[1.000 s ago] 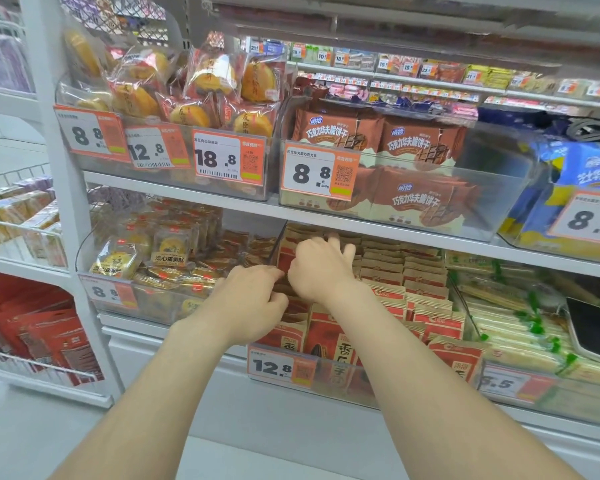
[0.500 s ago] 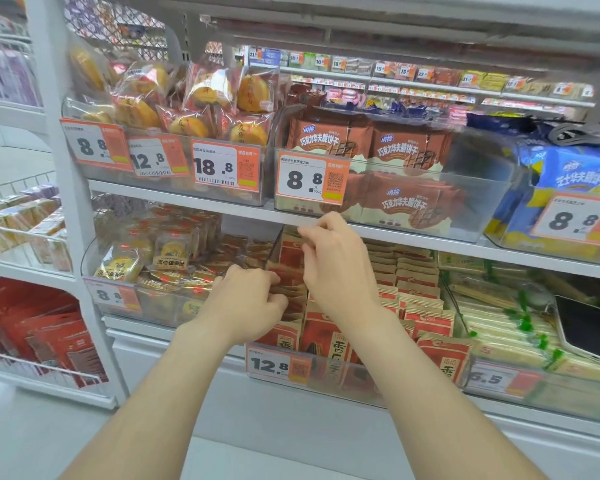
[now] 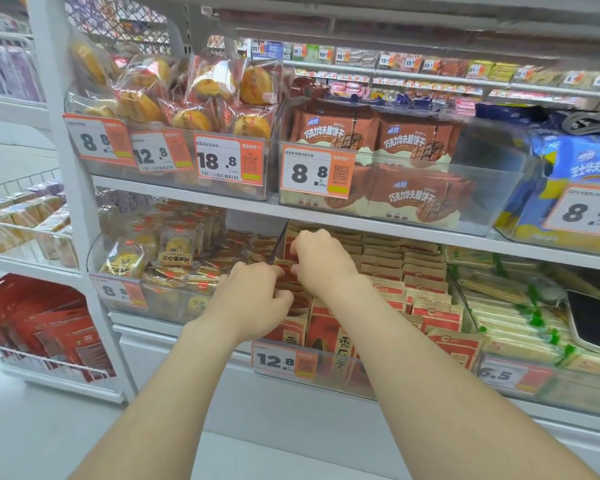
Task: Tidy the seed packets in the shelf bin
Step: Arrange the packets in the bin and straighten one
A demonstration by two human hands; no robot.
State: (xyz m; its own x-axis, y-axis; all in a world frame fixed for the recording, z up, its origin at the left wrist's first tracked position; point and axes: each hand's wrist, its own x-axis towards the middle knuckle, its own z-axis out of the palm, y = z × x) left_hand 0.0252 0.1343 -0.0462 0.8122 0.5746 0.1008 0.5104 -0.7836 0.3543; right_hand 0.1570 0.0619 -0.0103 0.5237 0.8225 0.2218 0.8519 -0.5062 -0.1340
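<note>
Under shelf [image 3: 378, 225], both hands [image 3: 257, 299] [image 3: 321, 259] curl fingers [image 3: 297, 249] onto seed packets [image 3: 426, 271].

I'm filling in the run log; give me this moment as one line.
step: tidying | left hand: on seed packets, left row | right hand: on same row, further back | bin: packets upright

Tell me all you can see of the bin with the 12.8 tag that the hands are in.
The clear plastic bin sits on the lower shelf, under the brown biscuit bin. An orange-and-white 12.8 price tag hangs on its front wall. It holds rows of upright red-and-tan seed packets. The left hand and right hand reach into its left rows, fingers curled on packet tops.
</note>
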